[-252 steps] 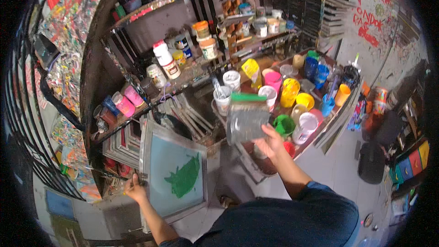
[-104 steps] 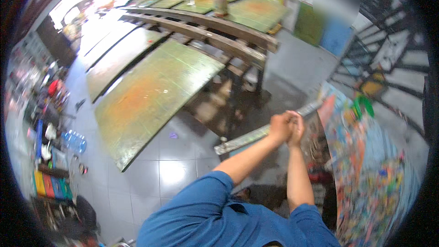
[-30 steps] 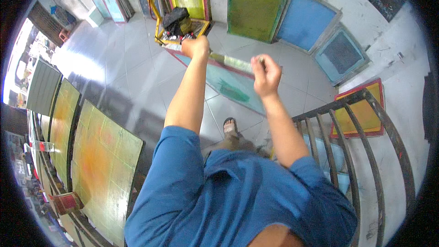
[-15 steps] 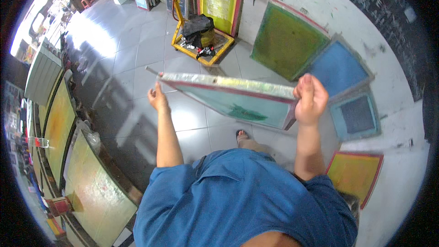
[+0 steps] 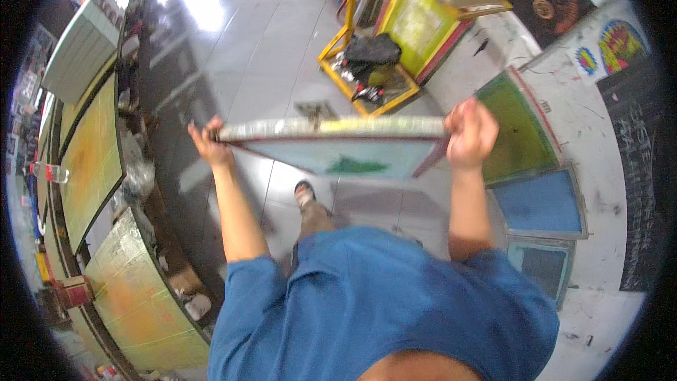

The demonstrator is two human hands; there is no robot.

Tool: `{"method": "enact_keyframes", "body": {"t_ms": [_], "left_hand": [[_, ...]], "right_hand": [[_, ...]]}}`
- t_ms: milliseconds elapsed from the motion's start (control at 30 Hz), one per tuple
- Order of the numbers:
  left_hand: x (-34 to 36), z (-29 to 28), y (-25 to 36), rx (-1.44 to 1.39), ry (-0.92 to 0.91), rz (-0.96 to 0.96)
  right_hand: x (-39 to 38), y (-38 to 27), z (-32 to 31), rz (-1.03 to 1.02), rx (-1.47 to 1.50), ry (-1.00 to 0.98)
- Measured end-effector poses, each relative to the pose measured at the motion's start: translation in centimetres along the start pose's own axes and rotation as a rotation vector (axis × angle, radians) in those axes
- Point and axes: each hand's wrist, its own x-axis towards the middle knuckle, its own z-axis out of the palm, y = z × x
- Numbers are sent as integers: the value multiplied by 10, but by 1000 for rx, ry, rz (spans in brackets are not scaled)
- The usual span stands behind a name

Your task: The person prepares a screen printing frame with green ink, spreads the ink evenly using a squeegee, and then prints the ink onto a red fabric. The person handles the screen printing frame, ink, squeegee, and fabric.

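Observation:
A screen printing frame [image 5: 345,128] is held up in front of my body, its worn top bar running nearly level from side to side. Below that bar its pale blue mesh carries a dark green patch. My left hand [image 5: 214,148] grips the left end of the bar, with one finger sticking out. At the other end my right hand [image 5: 471,135] is closed around the corner, thumb side up. A small grey metal piece [image 5: 315,109] shows just behind the top bar; what it is cannot be made out.
On my left runs a long row of printing tables [image 5: 144,289] with yellowish tops. Ahead stands a yellow wheeled stand [image 5: 384,107] holding a black bundle [image 5: 374,49]. Green [image 5: 518,127] and blue [image 5: 543,201] screens lean along the right wall. Grey tiles [image 5: 257,63] cover the floor.
I have stepped forward and turned left, so the yellow stand and leaning screens sit farther right in view. The held frame has levelled out, both hands still on it.

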Motion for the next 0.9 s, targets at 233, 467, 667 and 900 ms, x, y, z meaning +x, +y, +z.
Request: {"method": "enact_keyframes", "body": {"t_ms": [233, 467, 667, 900], "left_hand": [[184, 56, 41, 210, 11, 84], [361, 133, 48, 300, -24, 204], [505, 202, 21, 365, -73, 288], [652, 245, -32, 351, -68, 214]], "right_hand": [[131, 99, 138, 125, 257, 149], [240, 204, 236, 191, 347, 165], [331, 300, 301, 199, 454, 169], [427, 384, 375, 115, 350, 279]]}}
